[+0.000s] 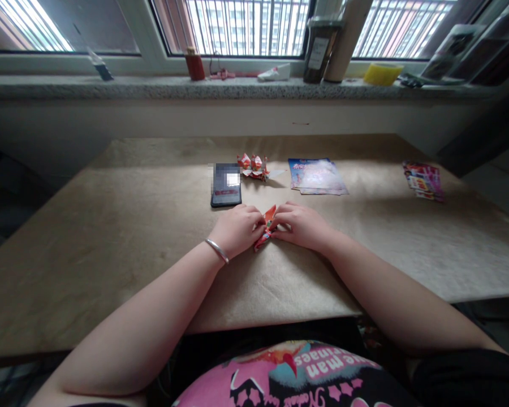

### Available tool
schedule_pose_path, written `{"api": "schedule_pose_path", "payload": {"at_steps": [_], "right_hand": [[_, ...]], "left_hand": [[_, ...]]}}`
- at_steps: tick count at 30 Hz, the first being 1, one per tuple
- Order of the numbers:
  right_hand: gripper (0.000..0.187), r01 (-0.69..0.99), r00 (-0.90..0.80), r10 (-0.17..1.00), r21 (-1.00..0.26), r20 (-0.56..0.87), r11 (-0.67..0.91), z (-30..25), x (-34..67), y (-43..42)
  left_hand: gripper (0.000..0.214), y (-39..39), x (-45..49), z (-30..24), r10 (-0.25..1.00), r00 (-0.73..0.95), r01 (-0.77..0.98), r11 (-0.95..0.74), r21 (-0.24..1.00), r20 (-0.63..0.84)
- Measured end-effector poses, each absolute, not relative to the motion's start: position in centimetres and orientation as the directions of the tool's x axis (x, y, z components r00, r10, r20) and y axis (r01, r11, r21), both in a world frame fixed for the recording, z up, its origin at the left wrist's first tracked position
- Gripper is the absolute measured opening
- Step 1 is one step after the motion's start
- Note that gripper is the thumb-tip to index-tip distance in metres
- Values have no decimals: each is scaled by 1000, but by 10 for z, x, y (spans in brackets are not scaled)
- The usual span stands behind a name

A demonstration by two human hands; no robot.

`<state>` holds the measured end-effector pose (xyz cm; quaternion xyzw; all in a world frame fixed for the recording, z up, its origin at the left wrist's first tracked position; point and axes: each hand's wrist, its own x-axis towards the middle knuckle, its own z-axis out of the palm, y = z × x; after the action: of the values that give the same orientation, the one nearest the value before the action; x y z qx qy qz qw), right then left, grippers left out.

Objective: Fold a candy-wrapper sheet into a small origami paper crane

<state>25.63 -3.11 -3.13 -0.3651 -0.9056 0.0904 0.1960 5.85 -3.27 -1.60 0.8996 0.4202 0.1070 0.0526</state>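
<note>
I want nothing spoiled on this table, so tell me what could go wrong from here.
1. The small red paper is held between the left hand and the right hand; an uneven pull could tear or crease it.
2. The phone lies just beyond the left hand, so a careless move might knock it.
3. The red-and-white folded paper sits close beside the phone; a shove might bend or shift it.

Left hand (pixel 240 230) and right hand (pixel 300 226) pinch folded red paper (pixel 261 242); phone (pixel 225 192) lies nearer far edge of tabletop (pixel 123 237).
</note>
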Motion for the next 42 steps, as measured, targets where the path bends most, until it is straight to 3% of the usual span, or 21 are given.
{"api": "schedule_pose_path", "payload": {"at_steps": [11, 14, 21, 27, 42], "right_hand": [[17, 648, -634, 723, -321, 274, 691, -30, 256, -31], [18, 653, -643, 718, -299, 268, 696, -30, 257, -31], [16, 648, -659, 702, -268, 271, 712, -30, 256, -31], [15, 665, -661, 703, -230, 260, 710, -26, 255, -34], [14, 683, -660, 709, -194, 248, 704, -27, 255, -32]], "left_hand": [[30, -42, 57, -7, 740, 666, 734, -673, 96, 98], [21, -40, 57, -10, 737, 663, 731, -675, 100, 131], [24, -29, 52, -16, 659, 736, 646, -752, 131, 156], [23, -29, 52, -15, 667, 726, 654, -745, 132, 167], [18, -38, 62, -13, 636, 741, 662, -745, -78, 216]]}}
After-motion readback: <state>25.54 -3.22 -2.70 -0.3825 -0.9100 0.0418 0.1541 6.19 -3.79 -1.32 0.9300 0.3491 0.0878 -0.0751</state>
